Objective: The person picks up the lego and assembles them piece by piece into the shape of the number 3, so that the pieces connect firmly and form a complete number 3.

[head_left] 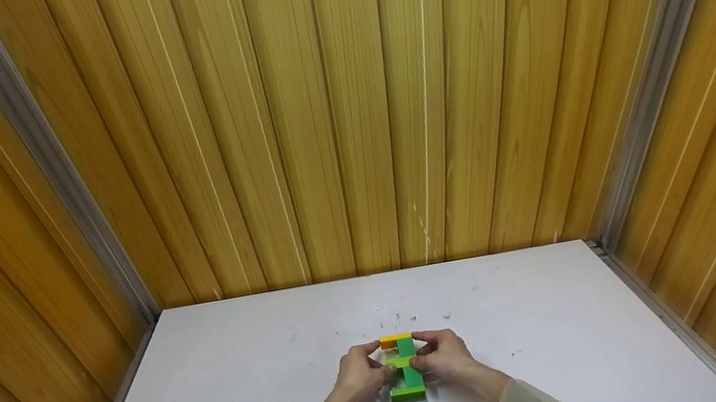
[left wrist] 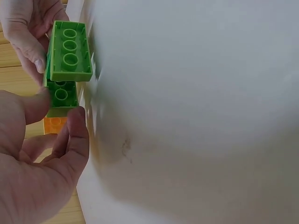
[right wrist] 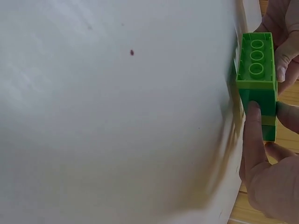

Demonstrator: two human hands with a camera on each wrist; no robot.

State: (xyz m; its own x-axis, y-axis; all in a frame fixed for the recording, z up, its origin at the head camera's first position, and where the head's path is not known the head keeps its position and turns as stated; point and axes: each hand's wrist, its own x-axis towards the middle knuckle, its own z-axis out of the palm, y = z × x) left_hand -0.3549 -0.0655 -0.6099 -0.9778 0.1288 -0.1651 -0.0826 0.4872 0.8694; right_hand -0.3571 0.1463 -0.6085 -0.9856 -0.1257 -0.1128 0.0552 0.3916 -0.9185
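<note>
Between my hands is a toy brick assembly [head_left: 413, 376] of stacked, interlocking bricks. A yellow-orange brick [head_left: 396, 340] forms its far end and a lime green brick [head_left: 408, 394] its near end. Darker green bricks and a lime middle brick join them. My left hand [head_left: 358, 373] grips the left side, thumb at the middle brick. From the right, my right hand [head_left: 448, 355] holds it, with thumb also near the middle. The left wrist view shows the hollow underside of the lime end brick [left wrist: 85, 53]. In the right wrist view a finger lies along a dark green brick [right wrist: 266, 100].
A white table [head_left: 226, 368] with small dark marks lies under the hands. Wood-patterned panels [head_left: 359, 121] stand behind it and at both sides. Metal posts [head_left: 59, 156] run up the two back corners.
</note>
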